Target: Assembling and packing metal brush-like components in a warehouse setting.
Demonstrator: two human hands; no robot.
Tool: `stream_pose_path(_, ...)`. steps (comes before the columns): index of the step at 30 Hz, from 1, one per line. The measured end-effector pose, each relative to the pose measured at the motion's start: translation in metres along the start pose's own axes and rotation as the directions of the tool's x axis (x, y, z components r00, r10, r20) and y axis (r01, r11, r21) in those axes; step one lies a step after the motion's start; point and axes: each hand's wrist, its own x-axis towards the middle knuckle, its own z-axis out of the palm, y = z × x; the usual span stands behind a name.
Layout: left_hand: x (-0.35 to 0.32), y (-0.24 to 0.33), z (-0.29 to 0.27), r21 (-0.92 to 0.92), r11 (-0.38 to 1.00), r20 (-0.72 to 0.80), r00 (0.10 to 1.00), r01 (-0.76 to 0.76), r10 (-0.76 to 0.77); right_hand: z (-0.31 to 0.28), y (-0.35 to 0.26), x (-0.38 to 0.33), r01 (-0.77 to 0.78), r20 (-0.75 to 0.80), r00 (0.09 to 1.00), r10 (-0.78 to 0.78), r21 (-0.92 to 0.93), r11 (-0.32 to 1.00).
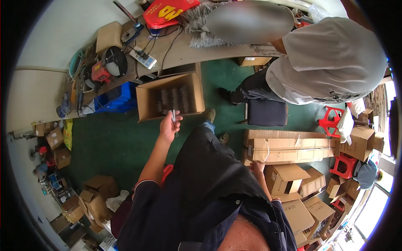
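Slim silvery piece [173, 117]: in left hand [169, 127], just beside the open carton [144, 104]; gripped between thumb and fingers, presumably for steady control.
Right hand [258, 166]: at the near end of the long cartons [293, 151]; cannot tell whether gripping.
Open carton: grey bristly pieces [174, 98] inside; open top probably keeps them reachable.
Writing: yellow characters on red wrapper [167, 11]; carton markings too small to read.

From head height, one wide fisheye view (straight edges bend near its rim) looks steeply down, with chest [245, 236] and apron [205, 163] close, green floor [104, 146] and workbench [197, 52] farther off.
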Motion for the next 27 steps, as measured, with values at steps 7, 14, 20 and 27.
stream_pose_path(7, 0.024, -0.024, -0.058, 0.234, 0.971, -0.167, 0.986, 0.051, -0.011, 0.003, 0.030, -0.056, 0.056, -0.075, 0.995, -0.065, -0.112, 0.992)
stream_pose_path(14, 0.098, 0.014, -0.139, 0.461, 0.887, -0.174, 0.981, 0.008, 0.082, 0.085, 0.003, -0.078, 0.013, -0.039, 0.999, -0.014, -0.034, 0.999)
stream_pose_path(20, 0.209, 0.020, -0.231, 0.942, 0.184, 0.168, 0.870, -0.280, 0.464, 0.220, 0.005, -0.093, -0.007, -0.057, 0.998, -0.001, -0.146, 0.989)
stream_pose_path(27, 0.388, -0.033, -0.305, 0.898, -0.187, 0.439, 0.845, -0.399, 0.306, 0.339, 0.069, -0.123, 0.277, 0.243, 0.960, -0.137, -0.772, 0.572)
